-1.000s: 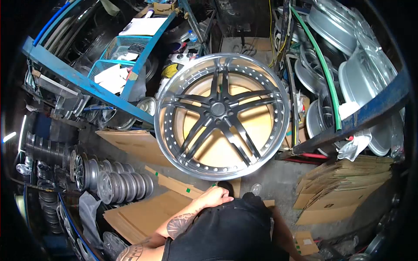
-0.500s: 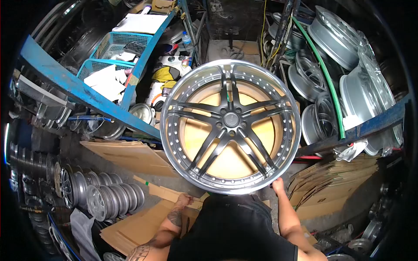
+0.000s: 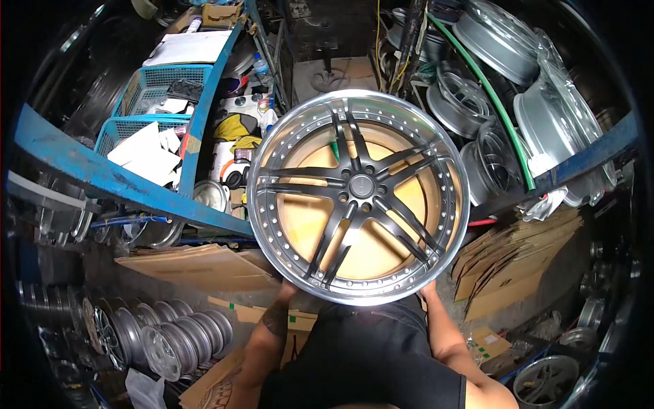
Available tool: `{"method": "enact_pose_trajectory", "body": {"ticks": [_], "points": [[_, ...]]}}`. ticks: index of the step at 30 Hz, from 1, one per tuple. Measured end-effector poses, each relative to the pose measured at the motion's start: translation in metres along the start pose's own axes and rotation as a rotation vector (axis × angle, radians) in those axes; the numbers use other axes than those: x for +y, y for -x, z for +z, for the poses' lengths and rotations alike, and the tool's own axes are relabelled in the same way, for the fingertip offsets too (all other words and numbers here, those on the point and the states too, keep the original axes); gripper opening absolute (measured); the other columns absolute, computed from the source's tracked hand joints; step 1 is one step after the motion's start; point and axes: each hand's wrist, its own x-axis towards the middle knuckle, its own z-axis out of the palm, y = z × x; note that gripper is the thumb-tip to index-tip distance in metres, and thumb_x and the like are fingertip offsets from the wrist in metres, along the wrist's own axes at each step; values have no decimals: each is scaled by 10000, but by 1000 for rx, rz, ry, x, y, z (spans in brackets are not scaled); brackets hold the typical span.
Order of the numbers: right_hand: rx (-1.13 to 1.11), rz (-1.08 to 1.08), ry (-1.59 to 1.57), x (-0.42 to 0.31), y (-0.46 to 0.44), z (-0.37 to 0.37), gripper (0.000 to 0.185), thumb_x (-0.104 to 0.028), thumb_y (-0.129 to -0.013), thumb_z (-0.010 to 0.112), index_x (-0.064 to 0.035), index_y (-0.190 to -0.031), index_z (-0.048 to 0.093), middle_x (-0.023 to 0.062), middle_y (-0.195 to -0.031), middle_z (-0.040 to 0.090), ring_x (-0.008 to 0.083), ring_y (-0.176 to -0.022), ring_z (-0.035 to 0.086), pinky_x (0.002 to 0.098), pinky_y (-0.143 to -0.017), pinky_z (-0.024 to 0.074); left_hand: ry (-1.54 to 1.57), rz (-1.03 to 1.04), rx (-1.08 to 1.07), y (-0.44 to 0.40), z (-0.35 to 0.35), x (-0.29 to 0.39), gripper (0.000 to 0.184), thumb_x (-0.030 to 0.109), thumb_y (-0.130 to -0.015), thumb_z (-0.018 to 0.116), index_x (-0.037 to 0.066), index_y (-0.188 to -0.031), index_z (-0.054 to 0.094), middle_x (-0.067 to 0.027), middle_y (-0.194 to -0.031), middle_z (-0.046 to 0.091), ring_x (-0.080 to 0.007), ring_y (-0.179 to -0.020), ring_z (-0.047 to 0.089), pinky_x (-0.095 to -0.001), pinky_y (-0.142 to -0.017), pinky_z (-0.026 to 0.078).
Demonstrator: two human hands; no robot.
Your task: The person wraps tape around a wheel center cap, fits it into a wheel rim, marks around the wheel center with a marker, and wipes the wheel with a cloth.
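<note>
Wheel point(image 3: 362, 186), dark-spoked, lies face up in front of the person's torso point(image 3: 368, 354), its polished lip point(image 3: 359, 298) nearest the body. A tan surface point(image 3: 375, 252) shows through the openings. Left hand point(image 3: 288, 288) is at the lower left of the lip; right hand point(image 3: 428, 290) is at the lower right. Fingers of both are hidden by the lip, so whether they are curled or spread cannot be determined. A blue rack point(image 3: 122, 185) stands to the left, silver wheels point(image 3: 492, 41) sit to the right, and stacked cardboard point(image 3: 514, 269) is near the right hand
</note>
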Motion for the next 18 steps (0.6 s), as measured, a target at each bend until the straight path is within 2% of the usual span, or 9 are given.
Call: {"method": "enact_pose_trajectory", "body": {"ticks": [1, 2, 3, 5, 9, 14, 16, 18], "points": [[4, -34, -92, 0, -3, 2, 476, -336, -991, 649, 38, -1284, 677, 196, -1227, 736, 309, -1133, 695, 400, -969, 548, 48, 8, -5, -4, 4, 7, 359, 288, -1015, 581, 35, -1240, 700, -124, -1012, 743, -233, -819, 701, -428, -786, 581], [-56, -40, -348, 4, 0, 4, 453, -283, -1023, 625, 7, -1370, 629, 125, -1280, 702, 270, -1109, 672, 374, -995, 545, 98, 17, -14, -8, 9, 14, 364, 292, -1019, 575, 35, -1247, 695, -124, -1023, 742, -236, -833, 701, -430, -795, 581], [-69, -35, -652, 14, -5, 15, 419, -257, -1034, 607, -1, -1364, 631, 124, -1271, 698, 269, -1113, 671, 369, -1009, 542, 141, 23, -19, -8, 12, 19, 370, 296, -1022, 570, 35, -1254, 690, -123, -1035, 741, -238, -846, 701, -432, -805, 582], [210, -323, -22, 65, -28, 47, 305, -188, -1059, 556, -24, -1287, 675, 85, -1155, 724, 222, -1030, 686, 350, -931, 564, 222, 37, -25, -7, 21, 29, 381, 304, -1030, 558, 34, -1268, 680, -123, -1057, 738, -244, -873, 701, -436, -824, 582], [146, -105, -152, 23, -31, 37, 292, -185, -1059, 559, -26, -1269, 683, 73, -1123, 730, 200, -990, 684, 336, -895, 560, 396, 79, -14, -6, 32, 27, 403, 320, -1044, 536, 33, -1297, 660, -121, -1103, 732, -256, -928, 700, -443, -863, 584], [47, 273, -629, -31, -34, -4, 276, -181, -1058, 562, -28, -1246, 695, 58, -1083, 737, 172, -940, 682, 318, -849, 555, 611, 210, 26, 4, 31, 24, 430, 341, -1062, 507, 32, -1332, 636, -119, -1160, 726, -271, -995, 700, -452, -910, 586], [60, 284, -710, -52, -38, -33, 270, -180, -1058, 563, -29, -1236, 699, 53, -1067, 741, 161, -919, 681, 311, -831, 553, 687, 287, 47, 7, 22, 23, 442, 349, -1069, 496, 31, -1347, 626, -118, -1183, 723, -277, -1022, 700, -456, -930, 587], [108, 184, -710, -80, -41, -64, 265, -178, -1058, 564, -30, -1227, 704, 47, -1051, 744, 150, -899, 680, 303, -812, 551, 756, 377, 74, 20, 9, 31, 453, 357, -1076, 484, 31, -1361, 616, -117, -1206, 720, -283, -1049, 700, -459, -949, 588]]}}
